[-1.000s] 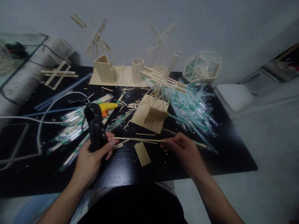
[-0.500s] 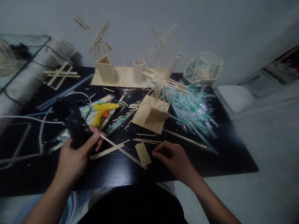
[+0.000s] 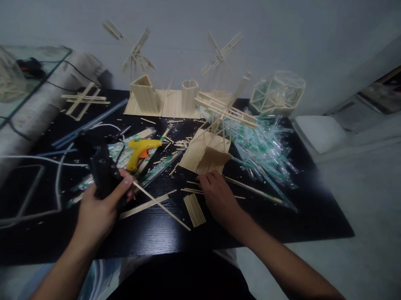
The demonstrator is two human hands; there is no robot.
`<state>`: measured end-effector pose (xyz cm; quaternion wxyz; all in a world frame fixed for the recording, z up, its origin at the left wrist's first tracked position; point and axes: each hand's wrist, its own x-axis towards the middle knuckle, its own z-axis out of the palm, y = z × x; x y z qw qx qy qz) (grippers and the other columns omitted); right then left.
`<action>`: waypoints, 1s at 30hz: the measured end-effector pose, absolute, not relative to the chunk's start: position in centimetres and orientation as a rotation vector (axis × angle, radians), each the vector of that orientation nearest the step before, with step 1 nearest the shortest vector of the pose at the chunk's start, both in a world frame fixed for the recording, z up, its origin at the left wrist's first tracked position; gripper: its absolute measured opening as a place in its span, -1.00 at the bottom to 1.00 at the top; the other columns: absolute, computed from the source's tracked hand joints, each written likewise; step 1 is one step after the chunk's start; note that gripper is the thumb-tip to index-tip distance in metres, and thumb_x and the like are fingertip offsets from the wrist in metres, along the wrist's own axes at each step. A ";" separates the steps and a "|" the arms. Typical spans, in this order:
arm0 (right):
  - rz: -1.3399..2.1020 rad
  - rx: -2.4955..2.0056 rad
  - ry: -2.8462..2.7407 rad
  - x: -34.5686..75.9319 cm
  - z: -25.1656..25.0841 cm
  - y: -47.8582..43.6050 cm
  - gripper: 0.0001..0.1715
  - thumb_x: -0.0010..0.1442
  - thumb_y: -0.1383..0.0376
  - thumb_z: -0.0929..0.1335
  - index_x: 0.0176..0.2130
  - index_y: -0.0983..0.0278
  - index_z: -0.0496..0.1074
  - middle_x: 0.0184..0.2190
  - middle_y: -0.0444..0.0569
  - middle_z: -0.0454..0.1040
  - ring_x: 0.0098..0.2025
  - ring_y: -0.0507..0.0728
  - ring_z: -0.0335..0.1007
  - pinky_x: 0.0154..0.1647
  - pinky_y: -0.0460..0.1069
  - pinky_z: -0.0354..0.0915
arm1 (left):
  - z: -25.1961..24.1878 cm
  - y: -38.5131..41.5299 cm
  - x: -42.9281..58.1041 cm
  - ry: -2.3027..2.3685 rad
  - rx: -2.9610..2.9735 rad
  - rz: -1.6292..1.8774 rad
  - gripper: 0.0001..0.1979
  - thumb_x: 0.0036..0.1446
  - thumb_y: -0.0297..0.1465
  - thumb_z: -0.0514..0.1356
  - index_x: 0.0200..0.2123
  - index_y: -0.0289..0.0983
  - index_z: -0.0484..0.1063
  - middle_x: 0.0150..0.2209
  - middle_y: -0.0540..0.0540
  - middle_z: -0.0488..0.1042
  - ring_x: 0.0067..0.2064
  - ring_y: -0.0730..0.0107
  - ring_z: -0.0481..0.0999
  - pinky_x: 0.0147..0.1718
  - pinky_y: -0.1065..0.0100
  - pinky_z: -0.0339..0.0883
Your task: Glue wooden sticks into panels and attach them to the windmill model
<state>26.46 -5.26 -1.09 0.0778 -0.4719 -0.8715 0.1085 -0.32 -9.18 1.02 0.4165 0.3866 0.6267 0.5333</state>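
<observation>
At the near side of the table (image 3: 267,223), the person's left hand (image 3: 100,207) has its grip closed on a thin stick (image 3: 162,206), slanting toward the near right, along with a black tool (image 3: 101,162). The right hand (image 3: 220,200) is by the near edge of a wooden model (image 3: 195,152), and from here I can't tell whether its grip holds anything. Beyond, a yellow glue gun (image 3: 141,151) lies left, plastic wrappers (image 3: 266,146) heap up right, and a three-sided tower (image 3: 145,95) stands farthest.
</observation>
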 end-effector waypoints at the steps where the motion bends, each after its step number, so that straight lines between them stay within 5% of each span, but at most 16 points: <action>1: 0.315 -1.433 -2.628 26.3 -0.9 -5.3 -0.69 0.31 0.60 0.25 -0.09 0.44 0.52 -0.17 0.24 0.55 -0.11 0.34 0.40 -0.02 0.19 0.38 | 1.1 -9.0 -0.2 1.574 0.972 1.339 -0.73 0.15 -0.20 0.41 -0.26 -0.22 0.46 -0.51 0.08 0.37 -0.47 0.46 0.35 -0.44 0.41 0.26; 5: 0.550 -1.460 -2.415 26.6 0.0 -5.5 -0.62 0.33 0.60 0.21 0.02 0.46 0.49 -0.07 0.29 0.52 -0.02 0.32 0.39 0.09 0.22 0.35 | 1.6 -8.1 0.1 1.525 0.956 1.348 -0.72 0.13 -0.21 0.42 -0.26 -0.22 0.45 -0.50 0.07 0.38 -0.45 0.46 0.35 -0.46 0.43 0.26; 11: 1.737 -1.136 -1.633 27.7 1.7 -5.4 -0.87 0.41 0.34 0.34 -0.10 0.30 0.49 -0.29 -0.07 0.52 -0.24 0.08 0.47 -0.10 0.02 0.40 | 3.2 -6.2 1.0 1.489 1.092 1.364 -0.78 0.14 -0.26 0.41 -0.23 -0.22 0.50 -0.49 0.06 0.41 -0.45 0.46 0.37 -0.40 0.41 0.31; 14: 2.094 -0.968 -1.356 27.3 2.0 -5.7 -0.79 0.32 0.22 0.45 -0.14 0.33 0.51 -0.28 -0.09 0.54 -0.29 0.02 0.48 -0.14 -0.03 0.40 | 4.1 -5.0 1.9 1.491 1.143 1.349 -0.74 0.09 -0.23 0.43 -0.24 -0.22 0.51 -0.48 0.06 0.43 -0.47 0.46 0.37 -0.42 0.40 0.29; 18: 2.272 -0.908 -1.216 26.5 2.1 -6.6 -0.63 0.21 0.13 0.54 -0.12 0.34 0.54 -0.23 -0.02 0.61 -0.28 0.03 0.53 -0.14 -0.03 0.42 | 4.8 -3.6 3.1 1.499 1.230 1.277 -0.74 0.08 -0.22 0.42 -0.26 -0.24 0.51 -0.53 0.07 0.41 -0.51 0.47 0.34 -0.48 0.39 0.24; 30: 2.412 -0.862 -1.026 26.4 2.8 -7.6 -0.58 0.08 0.15 0.62 -0.17 0.36 0.55 -0.31 -0.03 0.66 -0.30 0.07 0.65 -0.20 -0.03 0.52 | 3.7 -2.3 4.0 1.472 1.388 1.169 -0.76 0.13 -0.21 0.37 -0.27 -0.24 0.50 -0.52 0.08 0.38 -0.53 0.48 0.31 -0.52 0.41 0.20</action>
